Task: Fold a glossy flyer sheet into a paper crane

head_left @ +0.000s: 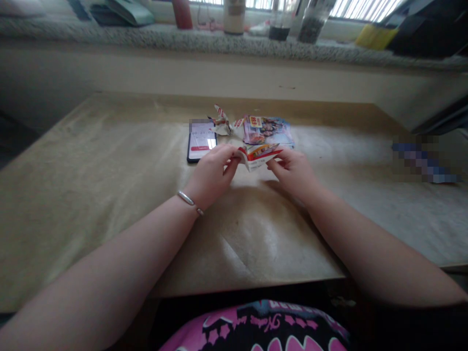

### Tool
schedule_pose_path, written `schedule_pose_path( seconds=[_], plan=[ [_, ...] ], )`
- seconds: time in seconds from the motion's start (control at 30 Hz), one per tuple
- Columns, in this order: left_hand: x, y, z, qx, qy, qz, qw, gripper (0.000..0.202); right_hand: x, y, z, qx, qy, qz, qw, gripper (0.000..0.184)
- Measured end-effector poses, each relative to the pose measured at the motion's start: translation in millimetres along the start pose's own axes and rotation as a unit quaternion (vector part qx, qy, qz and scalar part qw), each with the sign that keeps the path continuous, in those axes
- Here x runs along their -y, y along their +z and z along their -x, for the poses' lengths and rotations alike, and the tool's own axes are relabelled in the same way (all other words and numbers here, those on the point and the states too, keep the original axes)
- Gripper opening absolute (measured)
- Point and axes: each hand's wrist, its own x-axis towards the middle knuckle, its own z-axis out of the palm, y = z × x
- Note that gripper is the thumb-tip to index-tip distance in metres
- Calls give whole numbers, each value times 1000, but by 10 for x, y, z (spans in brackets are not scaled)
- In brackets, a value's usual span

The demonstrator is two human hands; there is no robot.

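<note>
Both hands pinch a small folded piece of printed paper, white with red and orange print, just above the table. My left hand, with a silver bangle at its wrist, grips the paper's left end. My right hand holds its right end with closed fingers. Just behind the paper lies a flat colourful leaflet. A folded paper figure with pointed tips stands beside the leaflet, to its left.
A phone with a lit screen lies left of the leaflet. Brown paper covers the table. A granite ledge at the back carries jars and bottles. A blurred object lies at the right.
</note>
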Motion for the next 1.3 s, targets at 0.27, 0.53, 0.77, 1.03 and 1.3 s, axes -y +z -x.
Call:
schedule_pose_path(
  seconds=[0.27, 0.53, 0.77, 1.03, 1.3],
  plan=[
    [-48, 26, -4, 20, -80, 154, 985, 10, 164, -1, 24, 31, 17, 8, 999, 14],
    [0, 97, -4, 45, -127, 298, 945, 11, 118, 41, 28, 27, 85, -75, 993, 27],
    [-19, 107, -13, 67, -180, 364, 911, 32, 208, 60, -1, 43, 166, -254, 952, 45],
    [-92, 102, -15, 83, -214, 401, 887, 26, 262, 113, 3, 60, 196, -295, 933, 48],
    [-67, 115, -13, 80, -212, 424, 877, 25, 234, 106, 6, 86, 210, -302, 926, 48]
  ],
)
